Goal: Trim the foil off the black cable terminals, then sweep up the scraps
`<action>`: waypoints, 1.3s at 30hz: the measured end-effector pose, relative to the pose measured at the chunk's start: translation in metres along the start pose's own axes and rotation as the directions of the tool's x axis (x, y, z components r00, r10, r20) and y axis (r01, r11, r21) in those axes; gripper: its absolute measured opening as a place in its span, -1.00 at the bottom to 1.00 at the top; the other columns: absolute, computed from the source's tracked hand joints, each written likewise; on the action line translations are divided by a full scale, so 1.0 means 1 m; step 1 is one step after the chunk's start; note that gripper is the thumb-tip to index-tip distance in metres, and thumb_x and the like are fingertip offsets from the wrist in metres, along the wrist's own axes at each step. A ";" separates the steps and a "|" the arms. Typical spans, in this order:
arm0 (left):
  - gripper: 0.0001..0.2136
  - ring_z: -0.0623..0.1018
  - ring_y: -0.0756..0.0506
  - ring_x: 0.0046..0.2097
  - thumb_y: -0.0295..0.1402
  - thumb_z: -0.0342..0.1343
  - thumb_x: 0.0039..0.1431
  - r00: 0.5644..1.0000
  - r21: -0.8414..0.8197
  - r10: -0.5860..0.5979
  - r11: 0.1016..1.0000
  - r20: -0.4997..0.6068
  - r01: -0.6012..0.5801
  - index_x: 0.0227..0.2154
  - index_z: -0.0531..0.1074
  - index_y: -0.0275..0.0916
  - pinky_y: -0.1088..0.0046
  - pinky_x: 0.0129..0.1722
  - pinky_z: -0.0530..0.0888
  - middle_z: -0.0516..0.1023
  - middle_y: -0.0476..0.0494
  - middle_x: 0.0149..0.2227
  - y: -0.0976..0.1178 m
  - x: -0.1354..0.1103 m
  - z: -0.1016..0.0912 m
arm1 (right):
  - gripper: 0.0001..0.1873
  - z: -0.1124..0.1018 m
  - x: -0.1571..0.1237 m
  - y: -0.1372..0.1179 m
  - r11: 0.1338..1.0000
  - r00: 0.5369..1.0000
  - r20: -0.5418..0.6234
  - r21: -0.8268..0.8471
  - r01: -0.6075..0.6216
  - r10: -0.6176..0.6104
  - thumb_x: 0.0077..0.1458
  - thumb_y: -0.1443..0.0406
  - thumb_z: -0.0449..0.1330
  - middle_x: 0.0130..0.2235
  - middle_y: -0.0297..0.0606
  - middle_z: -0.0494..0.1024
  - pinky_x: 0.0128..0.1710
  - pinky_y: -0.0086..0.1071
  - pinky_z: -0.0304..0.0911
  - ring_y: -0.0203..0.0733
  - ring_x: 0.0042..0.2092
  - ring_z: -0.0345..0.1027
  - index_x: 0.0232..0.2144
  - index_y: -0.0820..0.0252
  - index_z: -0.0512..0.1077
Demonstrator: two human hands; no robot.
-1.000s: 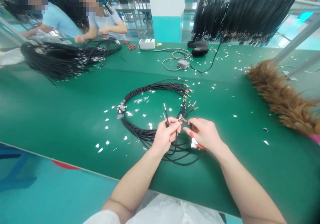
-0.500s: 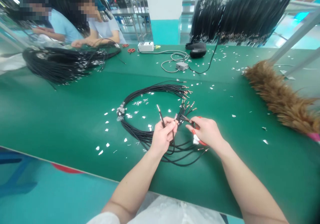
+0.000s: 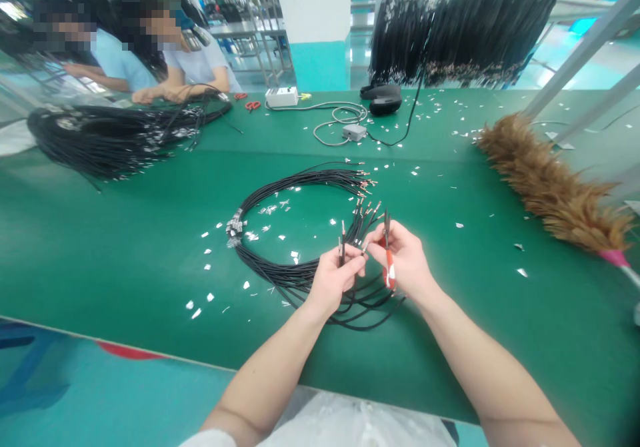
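Note:
My left hand point(image 3: 331, 279) is closed around black cables point(image 3: 343, 250), whose stripped ends stick up past the fingers. Close on its right, my right hand point(image 3: 409, 259) grips red-handled scissors point(image 3: 389, 270) in the palm, blades pointing up and away. The right thumb and forefinger reach to a cable end beside the left fingertips; whether they pinch it I cannot tell. Under and behind both hands a curved bundle of black cables point(image 3: 273, 270) lies on the green table point(image 3: 150, 247), bound at its left with clear tape point(image 3: 235, 226). Its copper-coloured ends point right.
White scraps point(image 3: 210, 297) are scattered over the table. A brown feather duster point(image 3: 555, 187) lies right. At the back are a white box point(image 3: 281, 96), a grey cord and a black device point(image 3: 385, 99). More cables point(image 3: 100, 137) lie far left, near two co-workers.
The scissors have swung from pointing left at the cable to pointing upward in my right hand. My right fingers have come up to my left fingertips. The view has shifted slightly.

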State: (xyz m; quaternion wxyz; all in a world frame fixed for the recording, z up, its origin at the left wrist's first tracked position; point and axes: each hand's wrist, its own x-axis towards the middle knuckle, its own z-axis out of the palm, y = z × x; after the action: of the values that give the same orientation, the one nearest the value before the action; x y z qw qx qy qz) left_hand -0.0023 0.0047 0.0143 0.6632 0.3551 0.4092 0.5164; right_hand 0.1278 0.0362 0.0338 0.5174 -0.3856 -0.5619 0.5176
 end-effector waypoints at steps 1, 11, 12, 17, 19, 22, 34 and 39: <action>-0.78 0.05 0.22 -0.74 -0.27 0.20 -0.09 0.999 -0.001 -0.023 1.000 0.029 0.023 -0.47 0.36 -0.34 0.64 -0.74 -0.11 0.34 0.06 -0.66 0.002 0.000 0.000 | -0.84 0.000 0.000 0.001 0.999 0.999 0.029 0.034 -0.017 0.016 -0.13 0.39 0.20 -0.48 -0.40 0.40 -0.40 -0.42 0.24 -0.37 -0.47 0.29 -0.49 0.18 0.24; -0.80 0.13 0.21 -0.73 -0.32 0.20 -0.10 1.000 -0.012 -0.015 1.000 -0.004 0.015 -0.48 0.33 -0.33 0.63 -0.74 -0.02 0.46 -0.03 -0.54 0.002 0.002 0.001 | -0.87 -0.006 0.004 0.006 0.989 0.998 -0.055 -0.144 0.028 -0.036 -0.10 0.35 0.16 -0.45 -0.36 0.42 -0.37 -0.39 0.26 -0.32 -0.43 0.31 -0.46 0.16 0.24; -0.79 0.13 0.21 -0.73 -0.32 0.21 -0.11 0.999 -0.007 0.005 1.000 -0.045 -0.005 -0.50 0.31 -0.32 0.63 -0.74 0.00 0.46 -0.02 -0.55 0.001 0.002 0.001 | -0.87 -0.006 0.002 0.004 0.980 0.996 -0.060 -0.194 0.051 -0.064 -0.09 0.35 0.16 -0.44 -0.34 0.43 -0.35 -0.39 0.26 -0.31 -0.41 0.31 -0.45 0.16 0.25; -0.75 0.12 0.18 -0.75 -0.29 0.25 -0.17 0.986 0.058 0.062 0.997 -0.157 -0.053 -0.54 0.30 -0.30 0.64 -0.76 0.02 0.18 0.18 -0.75 -0.006 0.003 0.004 | -0.92 0.002 -0.010 -0.008 0.846 0.991 0.024 -0.518 0.128 -0.135 -0.10 0.36 0.16 -0.44 -0.33 0.43 -0.36 -0.42 0.21 -0.30 -0.40 0.27 -0.48 0.16 0.28; -0.75 0.12 0.18 -0.76 -0.29 0.26 -0.19 0.985 0.069 0.060 0.996 -0.160 -0.049 -0.55 0.30 -0.29 0.63 -0.76 0.02 0.18 0.18 -0.76 -0.006 0.002 0.004 | -0.93 0.004 -0.013 -0.009 0.796 0.983 0.027 -0.582 0.163 -0.182 -0.11 0.40 0.12 -0.45 -0.34 0.41 -0.35 -0.43 0.19 -0.30 -0.39 0.26 -0.51 0.16 0.27; -0.77 0.12 0.19 -0.76 -0.30 0.24 -0.15 0.996 0.048 0.034 0.998 -0.084 -0.030 -0.54 0.31 -0.31 0.62 -0.76 0.00 0.34 0.08 -0.69 -0.003 0.001 0.003 | -0.94 0.000 -0.010 -0.006 0.839 0.987 0.028 -0.523 0.149 -0.158 -0.09 0.40 0.07 -0.47 -0.36 0.38 -0.38 -0.44 0.18 -0.32 -0.42 0.25 -0.51 0.15 0.25; -0.78 0.19 0.18 -0.70 -0.31 0.23 -0.14 0.980 -0.046 0.103 0.993 -0.169 -0.112 -0.44 0.35 -0.27 0.61 -0.73 0.07 0.38 0.07 -0.56 0.002 0.004 -0.001 | -0.69 0.005 -0.006 0.015 0.983 0.969 0.174 0.032 -0.182 0.174 -0.20 0.24 0.28 -0.52 -0.44 0.31 -0.42 -0.42 0.21 -0.35 -0.46 0.23 -0.52 0.17 0.18; -0.77 0.10 0.17 -0.75 -0.28 0.18 -0.05 0.977 -0.015 0.137 0.990 -0.161 -0.141 -0.33 0.35 -0.26 0.63 -0.75 0.02 0.17 0.19 -0.76 0.007 0.002 -0.002 | -0.69 0.006 -0.012 0.015 0.985 0.962 0.212 -0.059 -0.164 0.173 -0.20 0.27 0.28 -0.56 -0.47 0.24 -0.49 -0.46 0.12 -0.39 -0.50 0.14 -0.57 0.18 0.17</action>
State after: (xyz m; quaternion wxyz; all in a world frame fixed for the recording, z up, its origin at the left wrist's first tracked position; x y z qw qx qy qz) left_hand -0.0061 0.0086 0.0194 0.5953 0.3318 0.4283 0.5934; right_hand 0.1223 0.0264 0.0173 0.3994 -0.3837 -0.5904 0.5871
